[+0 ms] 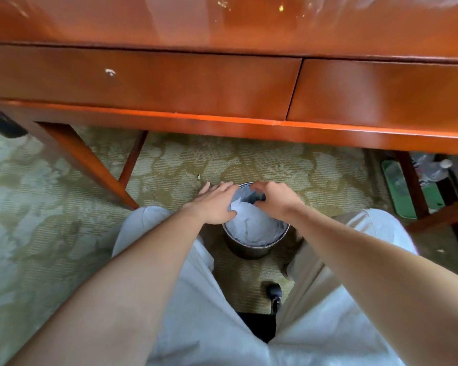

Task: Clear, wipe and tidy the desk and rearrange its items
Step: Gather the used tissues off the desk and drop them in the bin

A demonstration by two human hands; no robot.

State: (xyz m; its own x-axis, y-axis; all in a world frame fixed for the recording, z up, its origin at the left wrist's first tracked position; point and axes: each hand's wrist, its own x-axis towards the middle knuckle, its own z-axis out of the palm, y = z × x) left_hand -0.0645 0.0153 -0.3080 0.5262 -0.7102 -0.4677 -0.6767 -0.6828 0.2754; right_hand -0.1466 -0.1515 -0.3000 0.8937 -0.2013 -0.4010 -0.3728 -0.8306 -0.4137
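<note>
White crinkled plastic liner in the round metal bin looks light and limp, so we take its edge. Our left hand rests flat-fingered on it, and our right hand pinches it.

Patterned green carpet, black chair caster, clear plastic bottle
</note>
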